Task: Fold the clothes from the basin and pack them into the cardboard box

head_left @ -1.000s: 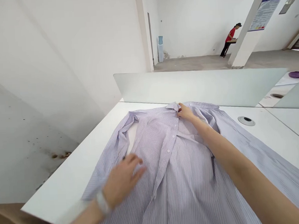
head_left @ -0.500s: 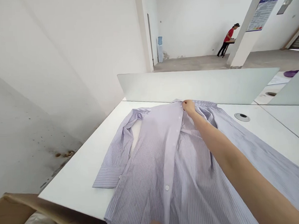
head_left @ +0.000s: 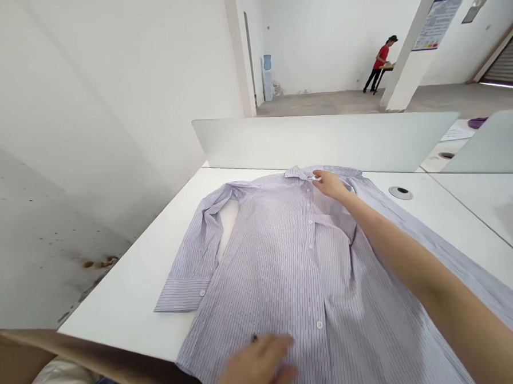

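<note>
A striped lilac button-up shirt (head_left: 268,254) lies front up on a white table, its collar at the far end and its left-hand sleeve (head_left: 191,258) bent down beside the body. White buttons run along the front edge, which now lies flat. Just beside the collar (head_left: 296,174) is my right hand (head_left: 331,185), thumb and forefinger slightly apart at the top of the front opening. My left hand (head_left: 257,367), blurred by motion, hovers over or touches the lower front with fingers stretched out. The fabric on the right side is wrinkled, partly hidden by my right forearm.
A frosted divider (head_left: 323,142) stands along the far edge of the table (head_left: 127,279). A cable grommet (head_left: 400,193) sits at the right. An open cardboard box (head_left: 97,361) holding white bags is at lower left. Across the room a person in red (head_left: 379,62) stands at a small table.
The lifted front edge has come down flat, moving right. My right hand's fingers have loosened at the collar. My left hand has come up into view over the shirt's lower front.
</note>
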The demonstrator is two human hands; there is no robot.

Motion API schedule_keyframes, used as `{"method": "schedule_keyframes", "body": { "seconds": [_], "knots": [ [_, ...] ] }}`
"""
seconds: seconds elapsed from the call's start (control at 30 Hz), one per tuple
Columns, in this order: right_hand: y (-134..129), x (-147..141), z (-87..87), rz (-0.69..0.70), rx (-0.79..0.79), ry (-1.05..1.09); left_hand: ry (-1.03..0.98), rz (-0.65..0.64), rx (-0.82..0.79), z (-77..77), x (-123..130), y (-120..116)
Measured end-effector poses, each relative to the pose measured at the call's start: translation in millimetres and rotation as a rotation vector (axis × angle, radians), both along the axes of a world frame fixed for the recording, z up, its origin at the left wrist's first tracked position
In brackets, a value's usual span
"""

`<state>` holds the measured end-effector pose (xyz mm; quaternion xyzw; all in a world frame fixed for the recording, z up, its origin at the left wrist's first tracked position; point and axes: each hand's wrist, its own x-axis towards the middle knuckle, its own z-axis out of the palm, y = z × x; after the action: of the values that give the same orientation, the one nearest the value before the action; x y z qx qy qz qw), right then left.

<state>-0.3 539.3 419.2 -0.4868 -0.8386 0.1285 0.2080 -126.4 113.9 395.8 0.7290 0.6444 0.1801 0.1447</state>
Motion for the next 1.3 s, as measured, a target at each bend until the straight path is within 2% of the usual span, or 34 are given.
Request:
{"method": "schedule_keyframes", "body": {
  "seconds": [0.1,0.2,0.27,0.33,0.47,0.57,0.67,0.73,0.8,0.9,1.03,1.1,1.2,1.23,1.3],
  "knots": [
    [-48.0,43.4,8.2,0.165,0.019,0.007,0.169,0.234,0.123,3.2,-44.4,11.6],
    [-114.3,101.0,3.6,0.322,0.011,-0.013,0.305,0.403,0.121,-0.3,-78.2,9.1],
    [-160.0,140.5,-4.8,0.321,-0.005,-0.042,0.332,0.456,0.083,-4.3,-88.4,2.3],
    [-201.6,176.2,-16.6,0.255,-0.017,-0.061,0.331,0.488,0.063,-7.9,-90.7,-4.1],
    [-265.3,224.7,-46.7,0.182,0.031,-0.131,0.216,0.496,0.020,-16.9,-89.0,-14.0],
    [-296.4,242.3,-65.8,0.179,0.104,-0.171,0.088,0.414,-0.025,-29.1,-89.7,-29.6],
    [-313.1,259.7,-73.3,0.153,0.112,-0.136,0.088,0.369,-0.090,-38.1,-92.1,-52.2],
    [-314.4,279.9,-72.6,0.062,0.102,-0.084,0.177,0.369,-0.120,-35.0,-93.6,-61.1],
    [-307.1,309.4,-71.0,-0.111,0.111,-0.049,0.314,0.353,-0.094,-22.6,-93.1,-57.0],
    [-285.6,364.5,-74.0,-0.395,0.142,-0.088,0.497,0.282,0.050,5.8,-81.4,-21.0],
    [-259.8,427.7,-85.5,-0.530,0.102,-0.183,0.488,-0.003,0.131,35.9,-35.1,69.6],
    [-253.9,446.8,-87.9,-0.579,0.052,-0.183,0.438,-0.145,0.127,41.6,-3.5,126.4],
    [-252.7,462.3,-85.2,-0.695,-0.099,-0.142,0.386,-0.324,0.103,41.0,41.7,219.4],
    [-253.8,465.0,-84.0,-0.731,-0.165,-0.125,0.364,-0.348,0.074,39.8,54.6,250.7],
    [-257.8,466.7,-83.6,-0.777,-0.281,-0.095,0.329,-0.290,0.041,37.6,76.6,309.8]
  ]
}}
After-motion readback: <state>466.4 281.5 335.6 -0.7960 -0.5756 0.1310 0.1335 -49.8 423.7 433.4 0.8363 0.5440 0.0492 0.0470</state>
